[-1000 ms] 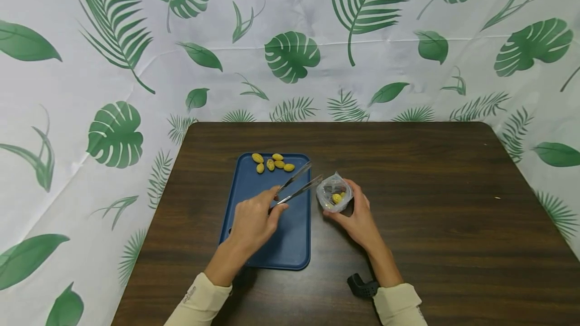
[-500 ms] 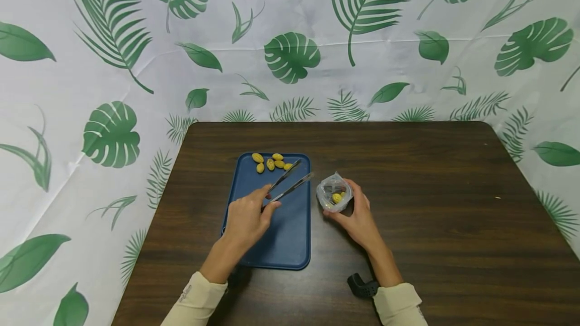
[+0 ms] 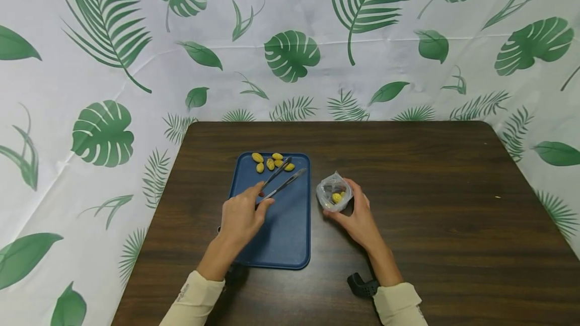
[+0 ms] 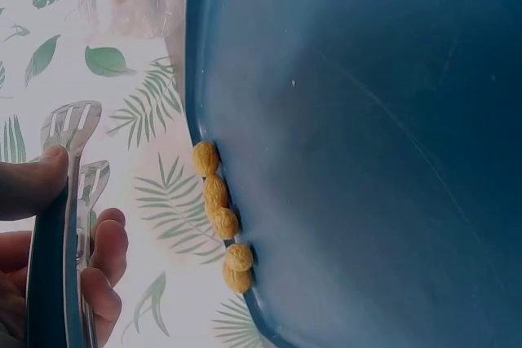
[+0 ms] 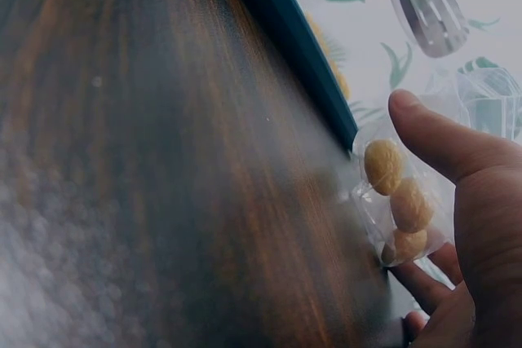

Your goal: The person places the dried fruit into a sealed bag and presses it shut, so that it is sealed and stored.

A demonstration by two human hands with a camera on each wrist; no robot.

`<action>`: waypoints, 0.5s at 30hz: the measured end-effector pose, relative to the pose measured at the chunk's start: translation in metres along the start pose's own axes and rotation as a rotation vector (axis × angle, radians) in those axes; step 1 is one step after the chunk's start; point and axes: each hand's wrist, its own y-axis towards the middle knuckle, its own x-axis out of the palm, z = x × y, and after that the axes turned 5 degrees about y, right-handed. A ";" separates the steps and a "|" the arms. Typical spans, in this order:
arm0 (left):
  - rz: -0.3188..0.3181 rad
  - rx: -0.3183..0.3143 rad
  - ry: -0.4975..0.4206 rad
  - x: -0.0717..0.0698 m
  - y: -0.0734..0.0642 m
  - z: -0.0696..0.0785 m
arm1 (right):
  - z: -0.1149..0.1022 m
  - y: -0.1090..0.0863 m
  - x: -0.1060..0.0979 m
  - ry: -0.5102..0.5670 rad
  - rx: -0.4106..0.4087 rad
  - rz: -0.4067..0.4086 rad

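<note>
Since a second ago the left hand (image 3: 240, 218) has carried the tongs (image 3: 285, 183) towards nine o'clock, away from the plastic bag (image 3: 333, 185); the right hand (image 3: 360, 223) and the bag have stayed put. The left thumb presses one arm of the tongs, the fingers curl against the other, and the tips stand apart. Their long axis points between one and two o'clock, with the ends above the tray's far part, close to the nuts. The right hand holds the bag between thumb and fingers; its mouth faces up, and through the clear plastic three yellow nuts (image 5: 410, 204) show. The blue tray (image 3: 285, 235), its long axis running twelve to six, sits just beside the bag at nine o'clock, six more yellow nuts (image 3: 270, 164) clustered at its twelve o'clock end. Under all this is the dark wood table (image 3: 430, 215); a leaf-print sheet (image 3: 385, 64) hangs beyond.
</note>
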 end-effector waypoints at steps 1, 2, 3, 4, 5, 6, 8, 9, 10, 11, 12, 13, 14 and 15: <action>0.001 -0.004 0.001 0.000 0.000 -0.001 | 0.000 0.000 0.000 0.001 0.001 0.000; 0.004 -0.007 0.000 0.000 0.000 -0.002 | 0.000 0.000 0.000 0.000 0.001 0.000; 0.008 -0.010 0.001 0.000 0.000 -0.003 | 0.000 0.000 0.000 -0.001 0.002 -0.001; 0.013 -0.013 0.001 -0.001 0.000 -0.003 | 0.001 -0.001 0.000 -0.002 0.002 -0.001; 0.016 -0.016 0.003 -0.001 0.000 -0.004 | 0.001 -0.001 0.000 -0.004 0.002 -0.002; 0.019 -0.019 0.004 0.000 -0.001 -0.005 | 0.001 -0.001 0.000 -0.005 0.002 -0.002; 0.019 -0.027 0.007 0.000 0.000 -0.007 | 0.001 -0.001 0.000 -0.006 0.001 -0.004; 0.016 -0.032 0.010 0.000 0.000 -0.007 | 0.001 -0.001 0.000 -0.005 0.002 -0.004; 0.012 -0.037 0.011 0.000 0.000 -0.008 | 0.001 -0.001 0.000 -0.006 0.000 -0.004; 0.007 -0.042 0.014 0.000 0.000 -0.008 | 0.001 -0.001 0.000 -0.005 0.000 -0.004; 0.003 -0.049 0.015 0.001 0.000 -0.009 | 0.001 -0.001 0.000 -0.005 -0.001 -0.005; 0.000 -0.055 0.016 0.000 0.000 -0.009 | 0.001 0.000 0.000 -0.004 -0.001 -0.006; -0.003 -0.063 0.018 0.001 0.000 -0.010 | 0.001 0.000 0.000 -0.004 -0.001 -0.006; -0.005 -0.070 0.020 0.000 0.000 -0.011 | 0.001 0.000 0.000 -0.004 -0.001 -0.007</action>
